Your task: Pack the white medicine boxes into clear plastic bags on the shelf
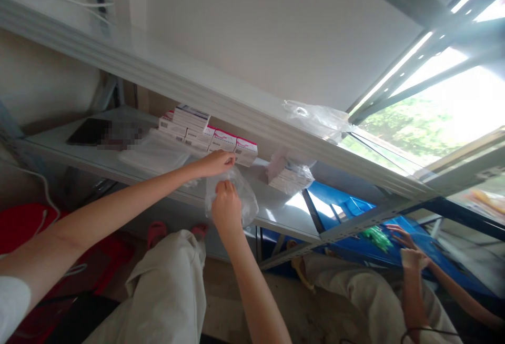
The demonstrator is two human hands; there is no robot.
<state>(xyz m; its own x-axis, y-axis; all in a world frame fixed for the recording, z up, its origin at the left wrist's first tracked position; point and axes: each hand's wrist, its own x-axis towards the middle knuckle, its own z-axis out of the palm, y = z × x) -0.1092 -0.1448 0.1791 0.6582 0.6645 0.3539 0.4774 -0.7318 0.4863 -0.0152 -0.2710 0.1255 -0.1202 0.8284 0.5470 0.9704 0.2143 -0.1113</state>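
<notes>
Both of my hands are on a clear plastic bag (249, 199) in front of the shelf's edge. My left hand (218, 163) is closed at the bag's upper side, close to the front of the boxes. Just below it, my right hand (227, 202) is closed in a fist on the bag's near side. What the bag contains, if anything, cannot be made out. Behind my hands stand several small white boxes with pink edges (224, 140), stacked in rows. A flat pile of clear plastic bags (153, 152) lies to the left of my left arm.
A plastic-wrapped stack of boxes (290, 175) sits right of my hands on the lower shelf (118, 164). Another clear bag (315, 118) lies over the upper shelf's edge (236, 107). At right, a co-worker's hands (412, 257) are near a green item (376, 238) and blue surface.
</notes>
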